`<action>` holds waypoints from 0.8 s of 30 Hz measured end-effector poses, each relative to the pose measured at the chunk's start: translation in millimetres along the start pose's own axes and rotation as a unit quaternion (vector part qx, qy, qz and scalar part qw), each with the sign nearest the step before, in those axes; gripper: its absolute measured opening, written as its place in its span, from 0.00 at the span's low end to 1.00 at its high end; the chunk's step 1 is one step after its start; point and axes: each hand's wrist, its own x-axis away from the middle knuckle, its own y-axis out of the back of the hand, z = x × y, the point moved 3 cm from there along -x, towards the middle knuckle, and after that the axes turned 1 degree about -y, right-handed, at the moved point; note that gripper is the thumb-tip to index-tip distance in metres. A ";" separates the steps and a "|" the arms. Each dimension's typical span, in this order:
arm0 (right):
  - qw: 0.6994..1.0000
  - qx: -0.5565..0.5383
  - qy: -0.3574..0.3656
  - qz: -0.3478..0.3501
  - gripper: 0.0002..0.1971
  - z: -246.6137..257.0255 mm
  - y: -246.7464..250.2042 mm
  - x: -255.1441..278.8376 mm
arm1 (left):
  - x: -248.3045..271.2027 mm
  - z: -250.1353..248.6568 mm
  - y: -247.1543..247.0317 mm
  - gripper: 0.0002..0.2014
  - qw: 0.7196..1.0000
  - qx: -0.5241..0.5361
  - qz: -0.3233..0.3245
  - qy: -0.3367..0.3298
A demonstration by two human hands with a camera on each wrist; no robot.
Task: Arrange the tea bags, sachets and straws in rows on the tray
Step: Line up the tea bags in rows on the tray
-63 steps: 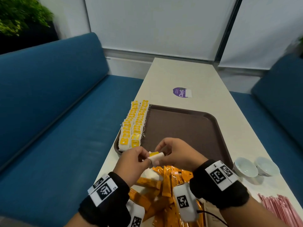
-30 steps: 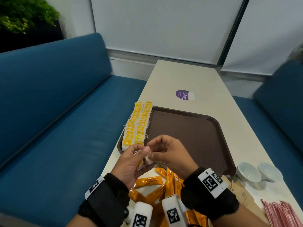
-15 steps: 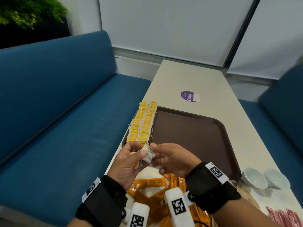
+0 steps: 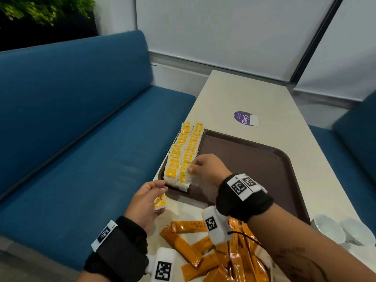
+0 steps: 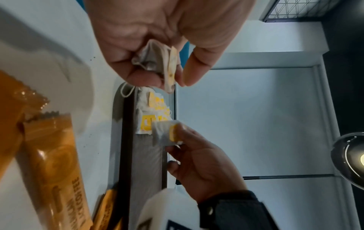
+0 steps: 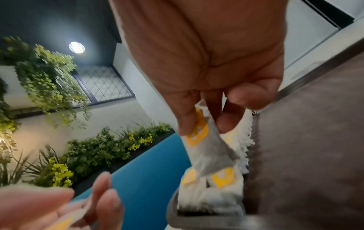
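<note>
Two rows of white tea bags with yellow tags [image 4: 184, 153] run along the left edge of the brown tray [image 4: 264, 159]. My right hand [image 4: 203, 169] pinches one tea bag [image 4: 190, 176] [image 6: 206, 149] over the near end of the right row. My left hand [image 4: 146, 198] hovers just before the tray's near left corner and holds another tea bag [image 4: 159, 201] [image 5: 157, 62] between thumb and fingers. Orange coffee sachets [image 4: 213, 251] lie heaped on the table [image 4: 234, 94] in front of the tray, partly under my right wrist.
Two small white bowls [image 4: 341, 231] stand to the right of the tray's near corner. A purple sticker [image 4: 245, 118] lies beyond the tray. A blue bench [image 4: 81, 159] runs along the table's left side.
My hands have separated: the right one carried a tea bag forward to the near end of the right row, while the left one stayed back with another tea bag.
</note>
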 end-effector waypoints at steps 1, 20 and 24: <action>1.000 0.020 -0.004 0.019 0.04 -1.1 -6.2 -4.8 | -0.1 -1.1 0.3 0.08 1.000 0.001 0.002 0.001; 0.976 0.214 -0.010 0.044 0.17 -6.9 -31.4 -24.7 | -2.7 5.3 3.1 0.11 1.000 -0.005 0.006 0.008; 0.969 0.240 -0.016 0.062 0.11 -9.4 -34.8 -25.7 | -4.4 4.8 2.7 0.11 1.000 -0.008 0.006 0.006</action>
